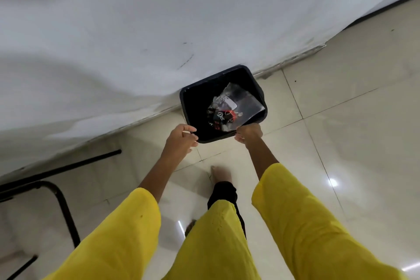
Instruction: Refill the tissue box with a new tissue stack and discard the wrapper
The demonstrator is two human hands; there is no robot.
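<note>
The clear wrapper [236, 107] lies inside the black bin [258, 79] by the wall. Left hand [181, 140] and right hand [248, 135] hover at near rim w/ fingers loosely curled, holding nothing. Make sure wrapper sits fully below rim, then pull back.

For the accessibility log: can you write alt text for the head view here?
A clear plastic wrapper lies in a black bin against a white wall, both hands at the bin's near rim: left hand, right hand. Yellow sleeves and a bare foot show over pale floor tiles.
</note>
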